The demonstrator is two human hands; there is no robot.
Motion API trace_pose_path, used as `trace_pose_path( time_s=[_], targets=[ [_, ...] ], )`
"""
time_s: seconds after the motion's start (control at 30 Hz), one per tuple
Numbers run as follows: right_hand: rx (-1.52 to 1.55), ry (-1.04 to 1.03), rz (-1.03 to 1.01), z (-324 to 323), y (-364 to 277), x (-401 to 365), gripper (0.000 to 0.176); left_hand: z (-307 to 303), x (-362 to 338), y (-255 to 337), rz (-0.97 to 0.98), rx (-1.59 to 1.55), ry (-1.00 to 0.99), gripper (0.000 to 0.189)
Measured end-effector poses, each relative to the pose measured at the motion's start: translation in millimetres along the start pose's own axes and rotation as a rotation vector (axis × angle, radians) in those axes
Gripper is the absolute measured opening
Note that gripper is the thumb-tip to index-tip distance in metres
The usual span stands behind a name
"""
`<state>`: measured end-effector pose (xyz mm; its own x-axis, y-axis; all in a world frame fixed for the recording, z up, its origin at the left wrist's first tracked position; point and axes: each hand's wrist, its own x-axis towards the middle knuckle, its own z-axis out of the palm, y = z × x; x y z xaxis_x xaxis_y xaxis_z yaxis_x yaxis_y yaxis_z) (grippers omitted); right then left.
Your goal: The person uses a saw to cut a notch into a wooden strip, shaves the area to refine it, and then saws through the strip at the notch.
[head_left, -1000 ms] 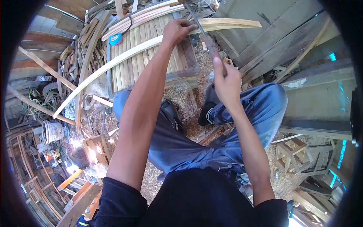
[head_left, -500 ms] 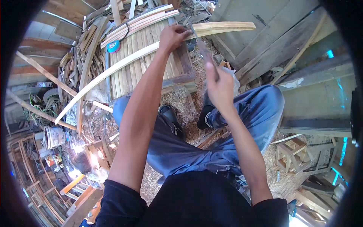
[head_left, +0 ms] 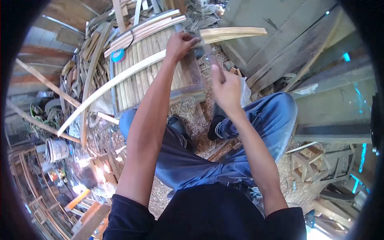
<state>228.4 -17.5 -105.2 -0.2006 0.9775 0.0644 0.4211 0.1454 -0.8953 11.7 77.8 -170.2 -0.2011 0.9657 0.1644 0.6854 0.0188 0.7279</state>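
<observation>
A long, curved pale wooden strip (head_left: 116,82) lies across the slatted wooden panel (head_left: 136,86), its right end reaching past the panel's edge. My left hand (head_left: 179,46) is closed on the strip near that edge, thumb pointing toward the blade. In my right hand (head_left: 228,91) is what looks like a handsaw (head_left: 208,52), its blade crossing the strip just right of my left thumb. Motion blurs the blade, so its teeth cannot be made out. Fingers of my right hand wrap its handle, which is mostly hidden.
Several more strips (head_left: 148,29) lie along the panel's far edge, beside a blue and pink tape measure (head_left: 118,55). Scrap wood (head_left: 96,52) is piled at the left. Large boards (head_left: 276,36) lean at the right. A small wooden frame (head_left: 310,163) sits on the shavings-covered floor.
My right hand has moved slightly down and toward me with the handsaw. My left hand has shifted a little, still on the strip. The whole view has tilted slightly.
</observation>
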Motion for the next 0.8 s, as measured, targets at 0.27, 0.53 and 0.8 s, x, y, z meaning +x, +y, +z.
trace_pose_path(
  time_s=[0.27,0.53,0.8],
  targets=[
    [0.048,-0.08,0.164,-49.6,-1.2,-75.1,0.037,-1.9,0.2,2.8,-0.022,0.04,0.043,0.03],
    [-0.061,0.034,-0.047,-0.5,-2.3,-8.7,0.044,-6.6,-8.5,2.7,0.066,0.111,-0.012,0.034],
    [0.038,-0.006,-0.028,-10.9,14.6,-6.9,0.045,-2.0,-18.1,7.9,0.287,0.147,0.075,0.032]
  ],
)
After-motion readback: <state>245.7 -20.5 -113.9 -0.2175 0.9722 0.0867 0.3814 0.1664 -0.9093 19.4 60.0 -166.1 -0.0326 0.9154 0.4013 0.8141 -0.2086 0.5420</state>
